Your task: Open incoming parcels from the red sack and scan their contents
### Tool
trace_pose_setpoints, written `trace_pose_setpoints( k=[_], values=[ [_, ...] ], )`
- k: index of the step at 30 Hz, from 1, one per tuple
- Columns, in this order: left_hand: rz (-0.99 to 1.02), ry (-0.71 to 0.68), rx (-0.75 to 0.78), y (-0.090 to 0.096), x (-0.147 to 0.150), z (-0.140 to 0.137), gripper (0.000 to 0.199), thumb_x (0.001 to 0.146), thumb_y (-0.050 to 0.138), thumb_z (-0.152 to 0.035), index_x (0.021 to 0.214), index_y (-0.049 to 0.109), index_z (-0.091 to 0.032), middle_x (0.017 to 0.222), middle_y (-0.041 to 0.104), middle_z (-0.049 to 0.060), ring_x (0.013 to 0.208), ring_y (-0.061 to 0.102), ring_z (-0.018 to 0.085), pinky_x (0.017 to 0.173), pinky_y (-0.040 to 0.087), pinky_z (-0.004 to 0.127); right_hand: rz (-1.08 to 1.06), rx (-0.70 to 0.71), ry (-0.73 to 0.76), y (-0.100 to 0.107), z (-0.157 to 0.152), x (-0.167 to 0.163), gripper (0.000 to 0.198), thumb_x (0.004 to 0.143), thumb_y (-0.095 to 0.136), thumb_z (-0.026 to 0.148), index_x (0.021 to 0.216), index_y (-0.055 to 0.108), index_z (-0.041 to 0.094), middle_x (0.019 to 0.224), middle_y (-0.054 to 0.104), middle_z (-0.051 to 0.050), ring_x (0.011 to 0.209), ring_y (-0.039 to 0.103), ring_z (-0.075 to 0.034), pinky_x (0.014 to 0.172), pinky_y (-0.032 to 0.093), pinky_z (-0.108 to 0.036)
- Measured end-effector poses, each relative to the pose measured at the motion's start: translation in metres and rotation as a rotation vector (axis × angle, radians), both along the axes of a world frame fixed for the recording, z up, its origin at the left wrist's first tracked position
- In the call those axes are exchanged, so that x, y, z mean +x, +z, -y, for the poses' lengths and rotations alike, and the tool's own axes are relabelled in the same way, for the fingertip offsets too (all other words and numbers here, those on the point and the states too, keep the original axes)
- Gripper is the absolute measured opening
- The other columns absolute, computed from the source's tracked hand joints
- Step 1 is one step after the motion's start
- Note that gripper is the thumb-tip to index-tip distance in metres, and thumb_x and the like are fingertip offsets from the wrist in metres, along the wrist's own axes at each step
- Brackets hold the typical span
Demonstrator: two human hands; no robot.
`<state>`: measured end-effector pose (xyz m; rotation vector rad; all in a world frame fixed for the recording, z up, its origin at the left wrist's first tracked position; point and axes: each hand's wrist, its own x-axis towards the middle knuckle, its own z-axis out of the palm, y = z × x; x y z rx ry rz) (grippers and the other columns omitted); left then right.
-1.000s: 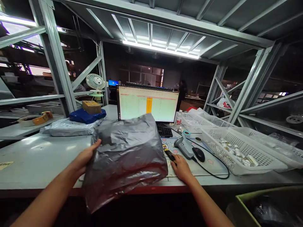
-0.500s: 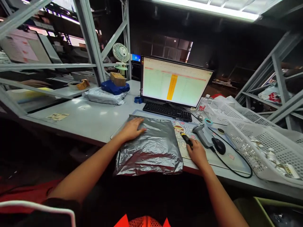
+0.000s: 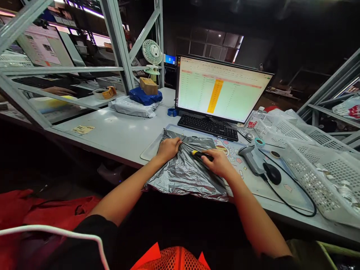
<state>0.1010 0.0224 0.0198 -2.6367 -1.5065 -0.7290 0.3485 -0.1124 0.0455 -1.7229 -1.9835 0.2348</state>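
A shiny grey plastic mailing bag point(image 3: 185, 172) lies on the desk mat, its near edge at the front of the desk. My left hand point(image 3: 169, 147) is closed on a bunched fold of the bag's upper left part, and creases run from the grip. In my right hand point(image 3: 218, 161) is a black and yellow utility knife point(image 3: 201, 155), its yellow end pointing left over the bag, close to the pulled-up fold. Whether the blade is out or touching the plastic cannot be made out.
Behind the bag stand a keyboard point(image 3: 208, 126) and a monitor point(image 3: 222, 90). To the right are a barcode scanner point(image 3: 251, 159), a mouse point(image 3: 272, 173) and white perforated baskets point(image 3: 315, 183) with bottles. Wrapped parcels point(image 3: 135, 107) lie back left; beyond the frame is another person's hand point(image 3: 59, 91).
My left hand has gone from lying flat on the bag to gripping a fold of it. My right hand has brought the knife from the mat leftward over the bag. The view has shifted.
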Motion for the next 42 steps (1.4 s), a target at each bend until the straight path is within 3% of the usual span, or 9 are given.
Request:
trace_pose_setpoints(
  k=[4,9,14,20,27,31,36,39,42],
  values=[
    [0.012,0.043,0.022,-0.004,0.001,-0.004,0.04,0.111,0.04,-0.039,0.111,0.072,-0.016,0.094,0.077,0.015,0.091,0.073,0.029,0.075,0.045,0.033,0.151,-0.052,-0.001,0.001,-0.009,-0.04,0.04,0.104,0.057,0.049,0.13,0.077,0.027,0.111,0.074,-0.008,0.099,0.07,-0.024,0.091,0.051,-0.032],
    [0.008,-0.02,0.037,-0.008,-0.004,-0.003,0.04,0.112,0.038,-0.038,0.107,0.07,-0.015,0.096,0.076,0.014,0.092,0.071,0.028,0.079,0.045,0.034,0.208,-0.093,-0.086,0.004,-0.012,-0.044,0.041,0.105,0.055,0.051,0.127,0.078,0.026,0.113,0.074,-0.009,0.099,0.071,-0.026,0.088,0.052,-0.033],
    [-0.004,-0.068,0.052,-0.008,-0.005,-0.002,0.039,0.112,0.037,-0.035,0.102,0.069,-0.014,0.093,0.075,0.015,0.09,0.069,0.028,0.083,0.045,0.035,0.236,-0.108,-0.235,0.001,0.0,-0.001,0.04,0.104,0.057,0.048,0.128,0.078,0.025,0.117,0.075,-0.01,0.103,0.071,-0.027,0.087,0.051,-0.033],
    [-0.001,-0.084,0.058,-0.006,0.001,0.001,0.04,0.111,0.04,-0.037,0.097,0.07,-0.014,0.089,0.072,0.015,0.089,0.067,0.028,0.086,0.045,0.037,0.218,-0.08,-0.368,-0.027,0.029,0.066,0.039,0.103,0.058,0.046,0.131,0.076,0.027,0.117,0.074,-0.009,0.102,0.07,-0.027,0.085,0.051,-0.034],
    [-0.034,-0.088,0.045,-0.002,-0.001,0.006,0.039,0.11,0.04,-0.036,0.101,0.07,-0.013,0.1,0.072,0.015,0.101,0.066,0.03,0.092,0.046,0.04,0.327,-0.091,-0.503,-0.062,0.04,0.096,0.044,0.107,0.053,0.04,0.144,0.067,0.02,0.124,0.066,-0.014,0.113,0.065,-0.029,0.093,0.051,-0.038],
    [-0.106,-0.153,-0.061,0.02,-0.003,0.006,0.047,0.103,0.052,-0.058,0.112,0.071,-0.016,0.115,0.072,0.014,0.113,0.065,0.032,0.097,0.048,0.041,0.348,-0.103,-0.577,-0.058,0.041,0.102,0.042,0.105,0.056,0.036,0.139,0.069,0.013,0.124,0.067,-0.018,0.118,0.062,-0.034,0.101,0.048,-0.044],
    [-0.297,-0.27,-0.194,0.049,0.023,-0.001,0.053,0.09,0.069,-0.064,0.114,0.073,-0.017,0.123,0.072,0.017,0.119,0.064,0.04,0.099,0.049,0.045,0.184,0.061,-0.19,-0.019,0.027,0.04,0.039,0.106,0.051,0.033,0.137,0.067,0.014,0.129,0.069,-0.015,0.12,0.064,-0.028,0.106,0.048,-0.038],
    [-0.281,-0.303,-0.234,0.043,0.045,-0.004,0.032,0.092,0.07,-0.045,0.108,0.074,-0.017,0.116,0.075,0.018,0.115,0.067,0.039,0.098,0.049,0.044,0.187,0.022,0.019,-0.009,0.008,-0.027,0.038,0.106,0.055,0.036,0.133,0.069,0.015,0.129,0.071,-0.014,0.119,0.065,-0.027,0.106,0.049,-0.037],
    [-0.232,-0.255,-0.275,0.028,0.054,-0.009,0.021,0.097,0.058,-0.031,0.103,0.074,-0.018,0.104,0.077,0.016,0.101,0.072,0.035,0.087,0.052,0.04,0.279,-0.009,-0.009,-0.023,-0.011,-0.08,0.048,0.106,0.054,0.031,0.144,0.061,0.003,0.142,0.064,-0.023,0.131,0.059,-0.033,0.114,0.044,-0.045]
  ],
)
